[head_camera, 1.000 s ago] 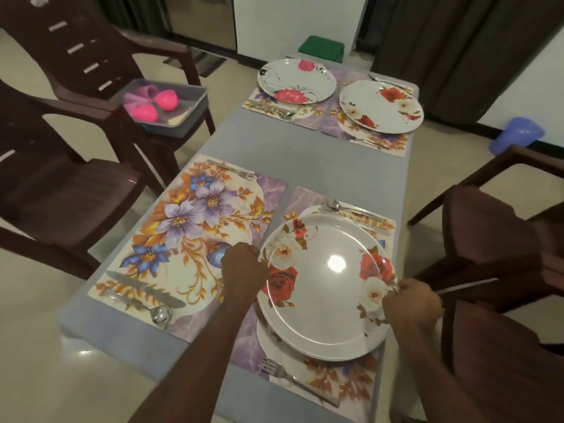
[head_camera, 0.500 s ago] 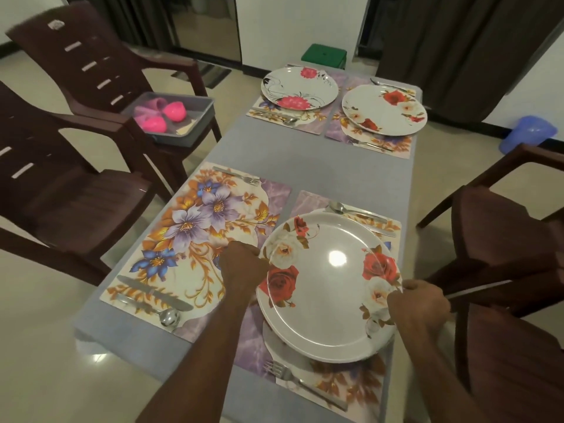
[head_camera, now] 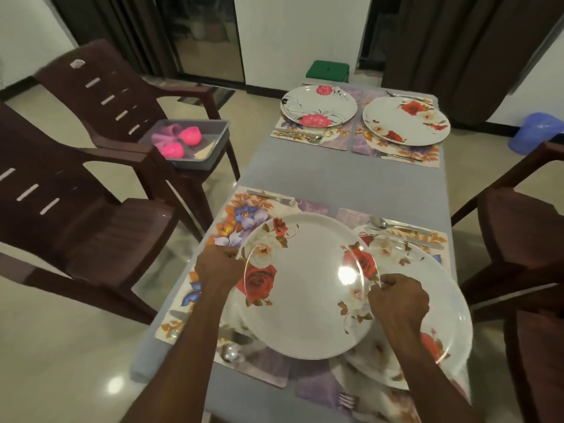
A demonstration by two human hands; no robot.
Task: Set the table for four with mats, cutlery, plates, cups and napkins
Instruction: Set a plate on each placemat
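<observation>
Both hands hold a white plate with red roses (head_camera: 305, 288) above the near left mat (head_camera: 232, 215). My left hand (head_camera: 218, 267) grips its left rim. On the opposite rim, my right hand (head_camera: 396, 303) pinches the edge. A second rose plate (head_camera: 439, 300) lies underneath on the near right mat (head_camera: 351, 215), partly covered. A fork (head_camera: 274, 198) lies at the left mat's far edge; a spoon (head_camera: 230, 351) shows at its near edge. Spoon and knife (head_camera: 403, 230) lie beyond the right plate. Two far mats carry plates (head_camera: 319, 106) (head_camera: 406, 120).
A grey tray (head_camera: 210, 154) with pink cups (head_camera: 189, 135) and a napkin sits on a brown chair (head_camera: 122, 99) at left. More brown chairs stand at near left (head_camera: 61, 215) and at right (head_camera: 518, 227). A green stool (head_camera: 328, 70) and blue bin (head_camera: 540, 132) stand beyond the table.
The top plate has come off the stack on the right mat and moved left over the left mat, uncovering the plate beneath. Both hands moved left with it.
</observation>
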